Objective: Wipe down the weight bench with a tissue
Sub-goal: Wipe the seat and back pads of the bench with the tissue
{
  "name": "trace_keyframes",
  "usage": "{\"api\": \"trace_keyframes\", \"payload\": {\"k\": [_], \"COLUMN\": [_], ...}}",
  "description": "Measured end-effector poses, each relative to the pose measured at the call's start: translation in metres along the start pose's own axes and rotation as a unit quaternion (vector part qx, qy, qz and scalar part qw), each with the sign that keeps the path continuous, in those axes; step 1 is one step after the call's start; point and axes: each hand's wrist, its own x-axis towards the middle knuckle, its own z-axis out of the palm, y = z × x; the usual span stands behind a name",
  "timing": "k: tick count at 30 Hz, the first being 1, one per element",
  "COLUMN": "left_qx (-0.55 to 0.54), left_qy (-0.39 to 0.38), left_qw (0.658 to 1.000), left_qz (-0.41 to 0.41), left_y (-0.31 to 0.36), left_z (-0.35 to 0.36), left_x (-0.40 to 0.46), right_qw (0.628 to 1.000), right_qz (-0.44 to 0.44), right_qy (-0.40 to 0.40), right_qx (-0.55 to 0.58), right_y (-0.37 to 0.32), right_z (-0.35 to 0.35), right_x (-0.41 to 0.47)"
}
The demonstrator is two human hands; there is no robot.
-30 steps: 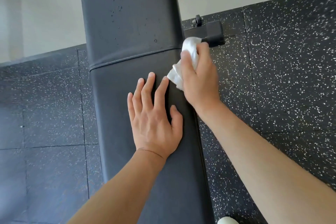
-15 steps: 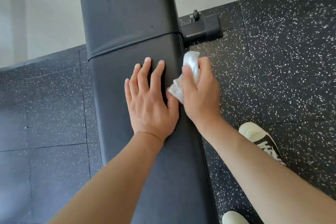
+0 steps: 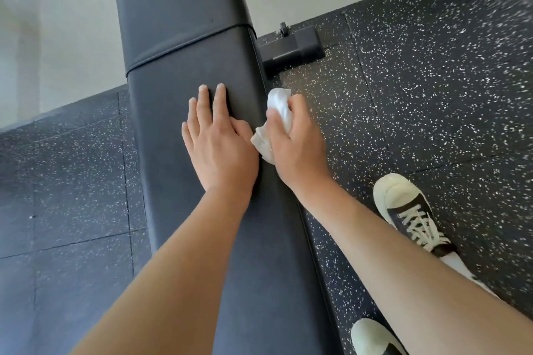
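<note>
A: Item: crumpled white tissue (image 3: 277, 121), soft, light, tear-prone; location?
B: Bunched in the right hand (image 3: 294, 141), against the long black padded weight bench (image 3: 187, 46)'s right edge. Grip it as a wad.
A: Left hand (image 3: 219, 141)?
B: Flat, fingers straight, on the pad.

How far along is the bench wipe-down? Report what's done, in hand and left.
Done: cannot be judged; the weight bench pad shows no clear wiped area. In hand: the right hand grips the tissue against the pad's right edge, while the left hand rests flat on top. Left: likely the top surface and far section.
</note>
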Motion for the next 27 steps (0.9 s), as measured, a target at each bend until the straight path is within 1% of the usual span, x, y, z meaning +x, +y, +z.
{"api": "trace_keyframes", "payload": {"k": [2,6,10,13,16,19,21,24,27], "left_qx": [0.003,0.027,0.027,0.025,0.032,0.036,0.039,0.045,0.051], "left_qy": [-0.016,-0.063,-0.035,-0.029,-0.029,-0.032,-0.036,-0.046,-0.048], "left_qw": [1.0,0.995,0.997,0.996,0.996,0.996,0.996,0.995,0.995], "left_qz": [0.011,0.066,0.068,0.076,0.079,0.077,0.077,0.071,0.064], "left_y": [-0.009,-0.043,-0.052,-0.051,-0.052,-0.053,-0.054,-0.052,-0.052], "left_z": [-0.008,-0.032,-0.029,-0.025,-0.025,-0.024,-0.025,-0.027,-0.027], "left_x": [-0.048,-0.133,-0.145,-0.142,-0.143,-0.141,-0.141,-0.141,-0.142], "right_qw": [1.0,0.999,0.998,0.998,0.997,0.997,0.997,0.998,0.999], "right_qz": [0.011,0.033,0.042,0.044,0.073,0.078,0.075,0.062,0.05], "right_qy": [0.0,-0.014,-0.04,-0.039,-0.025,-0.012,-0.005,0.001,-0.014], "right_qx": [-0.003,-0.004,-0.015,-0.02,0.009,0.012,0.007,0.01,0.008], "right_y": [0.008,0.019,0.031,0.023,0.003,-0.015,-0.022,-0.019,-0.002], "right_z": [-0.011,-0.036,-0.05,-0.043,-0.015,0.01,0.019,0.015,-0.003], "right_x": [-0.037,-0.109,-0.14,-0.11,-0.037,0.042,0.07,0.057,-0.003]}}
